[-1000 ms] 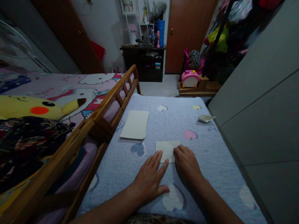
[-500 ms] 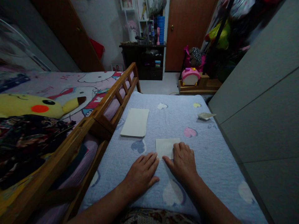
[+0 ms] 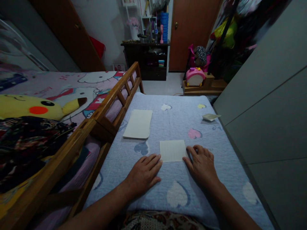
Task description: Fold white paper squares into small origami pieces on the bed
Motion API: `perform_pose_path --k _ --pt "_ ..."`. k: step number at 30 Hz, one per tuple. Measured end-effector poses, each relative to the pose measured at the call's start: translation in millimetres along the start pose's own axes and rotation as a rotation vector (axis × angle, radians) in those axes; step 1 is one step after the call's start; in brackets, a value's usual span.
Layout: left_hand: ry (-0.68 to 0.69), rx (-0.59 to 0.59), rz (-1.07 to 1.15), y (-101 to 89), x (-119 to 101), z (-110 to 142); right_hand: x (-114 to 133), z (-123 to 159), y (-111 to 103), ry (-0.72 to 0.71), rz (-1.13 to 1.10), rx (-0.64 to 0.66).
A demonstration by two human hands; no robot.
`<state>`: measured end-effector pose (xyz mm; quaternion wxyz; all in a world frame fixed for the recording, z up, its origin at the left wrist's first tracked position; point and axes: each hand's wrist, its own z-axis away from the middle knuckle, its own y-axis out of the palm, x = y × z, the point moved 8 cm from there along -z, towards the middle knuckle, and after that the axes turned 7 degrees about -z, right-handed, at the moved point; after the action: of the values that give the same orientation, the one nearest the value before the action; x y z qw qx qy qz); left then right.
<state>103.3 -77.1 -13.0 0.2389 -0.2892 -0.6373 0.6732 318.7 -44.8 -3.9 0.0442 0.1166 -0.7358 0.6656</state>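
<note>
Paper rectangle (image 3: 172, 151) lies flat on the heart-patterned bedcover (image 3: 114, 180), between the two hands; the left hand (image 3: 144, 171) is flattened with fingers extended at its near left corner, and the right hand (image 3: 201, 163) is loosely spread at its right edge, neither appearing to grip it. With so light a hold, the paper could skid or turn if one hand pushed harder than the other. The soft, quilted cloth beneath might give under pressure, leaving any crease uneven. Off to the far right, a folded paper piece (image 3: 211, 117) rests near the bed's edge, where a tug on the bedcover could tip it over
</note>
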Motion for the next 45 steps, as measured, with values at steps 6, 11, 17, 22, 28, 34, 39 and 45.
perform_pose_path --k 6,11,17,22,28,34,39,45 --pt "0.02 0.017 0.0 0.3 1 1 -15 2 2 -0.021 -0.021 0.009" --pt "0.039 -0.046 -0.02 -5.2 -12 -10 11 2 1 -0.05 -0.121 -0.053" --pt "0.09 -0.136 -0.021 -2.1 -32 -27 47 2 12 -0.05 -0.171 -0.036" --pt "0.069 -0.125 -0.016 -0.3 -26 -24 46 3 16 -0.028 -0.161 -0.068" --pt "0.034 -0.152 -0.035 -4.6 -16 -10 33 6 15 -0.03 -0.147 -0.083" --pt "0.02 -0.176 -0.044 -3.0 -13 -3 -1 11 10 0.004 -0.099 -0.11" --pt "-0.007 -0.195 0.003 -6.1 -12 -3 -17 12 5 0.021 -0.114 -0.134" --pt "-0.149 -0.135 0.15 -14.2 -3 -22 22 16 4 -0.27 -0.278 -0.067"
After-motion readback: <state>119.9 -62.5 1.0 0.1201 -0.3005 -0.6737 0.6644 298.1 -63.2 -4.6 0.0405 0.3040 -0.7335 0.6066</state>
